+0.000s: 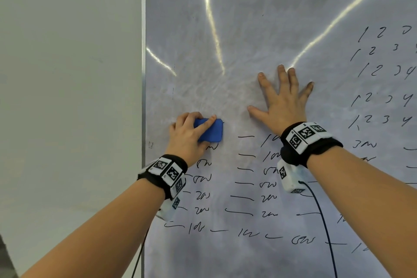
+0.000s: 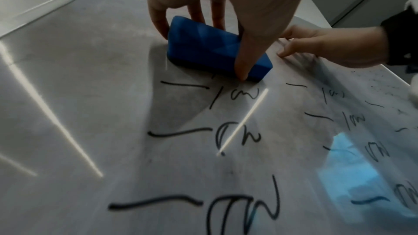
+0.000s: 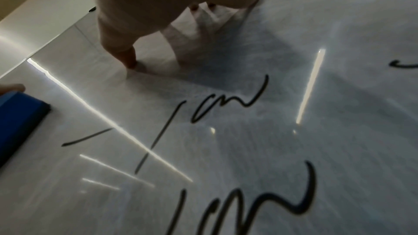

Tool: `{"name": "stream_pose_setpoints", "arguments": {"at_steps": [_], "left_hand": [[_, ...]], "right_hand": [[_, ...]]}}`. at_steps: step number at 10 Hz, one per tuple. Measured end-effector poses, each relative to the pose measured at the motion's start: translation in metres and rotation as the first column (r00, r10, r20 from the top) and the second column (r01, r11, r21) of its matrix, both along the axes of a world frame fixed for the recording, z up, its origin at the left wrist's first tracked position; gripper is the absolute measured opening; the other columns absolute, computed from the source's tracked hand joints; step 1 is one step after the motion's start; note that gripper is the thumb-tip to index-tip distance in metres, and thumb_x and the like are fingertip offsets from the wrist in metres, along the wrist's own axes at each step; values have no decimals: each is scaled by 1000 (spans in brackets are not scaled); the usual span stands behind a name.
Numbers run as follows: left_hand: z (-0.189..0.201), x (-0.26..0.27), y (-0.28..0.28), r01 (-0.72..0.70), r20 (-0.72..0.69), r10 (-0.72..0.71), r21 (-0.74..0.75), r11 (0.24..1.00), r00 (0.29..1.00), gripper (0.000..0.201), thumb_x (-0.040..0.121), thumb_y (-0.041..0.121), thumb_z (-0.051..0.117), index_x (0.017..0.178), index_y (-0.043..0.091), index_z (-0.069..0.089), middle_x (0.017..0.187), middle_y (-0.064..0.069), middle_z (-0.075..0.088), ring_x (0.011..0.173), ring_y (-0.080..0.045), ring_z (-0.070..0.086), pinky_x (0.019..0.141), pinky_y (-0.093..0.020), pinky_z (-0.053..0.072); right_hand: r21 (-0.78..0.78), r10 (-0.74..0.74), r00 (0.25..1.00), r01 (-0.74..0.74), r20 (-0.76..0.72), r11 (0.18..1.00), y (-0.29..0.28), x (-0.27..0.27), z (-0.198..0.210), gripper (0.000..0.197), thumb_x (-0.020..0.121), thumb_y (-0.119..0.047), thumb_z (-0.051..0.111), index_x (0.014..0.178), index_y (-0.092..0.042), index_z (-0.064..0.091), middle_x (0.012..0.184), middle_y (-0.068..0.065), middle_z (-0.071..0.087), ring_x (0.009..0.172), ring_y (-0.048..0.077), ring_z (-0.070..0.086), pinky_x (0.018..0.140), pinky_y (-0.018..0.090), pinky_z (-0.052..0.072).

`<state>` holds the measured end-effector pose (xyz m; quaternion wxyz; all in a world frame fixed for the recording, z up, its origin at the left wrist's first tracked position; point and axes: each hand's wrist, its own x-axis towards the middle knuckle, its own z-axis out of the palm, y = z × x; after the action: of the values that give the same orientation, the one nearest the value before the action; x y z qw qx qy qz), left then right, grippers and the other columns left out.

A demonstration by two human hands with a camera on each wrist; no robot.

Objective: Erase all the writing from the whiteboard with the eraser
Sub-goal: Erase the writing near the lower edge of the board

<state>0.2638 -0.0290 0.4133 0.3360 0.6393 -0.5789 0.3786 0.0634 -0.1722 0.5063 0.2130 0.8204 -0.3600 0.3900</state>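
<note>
Two hands meet a whiteboard (image 1: 259,29). Left hand (image 1: 187,136) grasps a blue eraser (image 1: 211,131), pressing it flat near the board's left edge, just above rows of black writing (image 1: 244,196). Right hand (image 1: 284,101) lies released, fingers spread flat against the smudged, wiped area.

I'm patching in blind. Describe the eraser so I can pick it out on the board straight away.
Start at the whiteboard's metal left edge and go about halfway down, where the wiped area meets the first rows of black writing. The eraser is there, gripped in the left hand against the board. It is the only blue thing, a rounded block.
</note>
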Motion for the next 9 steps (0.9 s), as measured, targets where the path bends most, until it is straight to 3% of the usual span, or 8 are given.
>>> {"name": "stream_pose_setpoints", "arguments": {"at_steps": [2, 3, 5, 7, 8, 9], "left_hand": [[-24, 3, 9, -9, 62, 5, 56, 998, 998, 75, 69, 31, 78, 135, 28, 40, 115, -11, 53, 105, -26, 38, 72, -45, 48], [-17, 6, 12, -24, 44, 20, 77, 997, 999, 77, 67, 24, 79, 134, 28, 41, 116, -12, 53, 108, -28, 38, 74, -48, 46], [15, 9, 9, -17, -186, 16, -1, 1000, 982, 65, 67, 21, 80, 128, 23, 58, 118, -13, 54, 108, -36, 46, 82, -49, 45], [-19, 11, 14, 51, -83, -47, 52, 997, 995, 67, 59, 21, 86, 122, 24, 62, 108, -10, 57, 102, -27, 43, 71, -47, 49], [-4, 18, 14, 45, -112, -40, 43, 998, 993, 67, 63, 22, 84, 126, 25, 60, 111, -10, 56, 104, -28, 43, 75, -49, 49], [19, 22, 13, 17, -244, -18, -6, 1000, 970, 65, 71, 24, 80, 131, 26, 55, 118, -11, 51, 110, -32, 42, 88, -50, 45]], "right_hand": [[3, 2, 1000, -2, 1, 1000, 2, 0, 1, 82, 78, -68, 47, 147, -36, 16, 157, 12, 0, 143, 33, -5, 104, 71, -4], [3, 0, 1000, 0, 4, 1000, 2, 0, 1, 82, 78, -69, 47, 147, -36, 17, 157, 13, 1, 143, 33, -5, 104, 71, -3], [0, 3, 1000, -3, 8, 1000, 1, 0, 0, 82, 77, -68, 48, 146, -36, 18, 157, 13, 1, 143, 33, -5, 104, 71, -3], [7, 13, 1000, -13, 12, 1000, 1, 0, 0, 82, 77, -69, 48, 146, -37, 17, 157, 12, 0, 143, 32, -5, 105, 71, -3], [4, 17, 1000, -18, 19, 1000, 2, -1, 0, 81, 77, -68, 49, 146, -37, 18, 157, 12, 0, 143, 32, -5, 105, 70, -4], [1, 27, 999, -27, 36, 1000, 0, -1, 0, 81, 76, -68, 50, 146, -38, 19, 157, 11, 1, 143, 32, -5, 105, 70, -5]]}}
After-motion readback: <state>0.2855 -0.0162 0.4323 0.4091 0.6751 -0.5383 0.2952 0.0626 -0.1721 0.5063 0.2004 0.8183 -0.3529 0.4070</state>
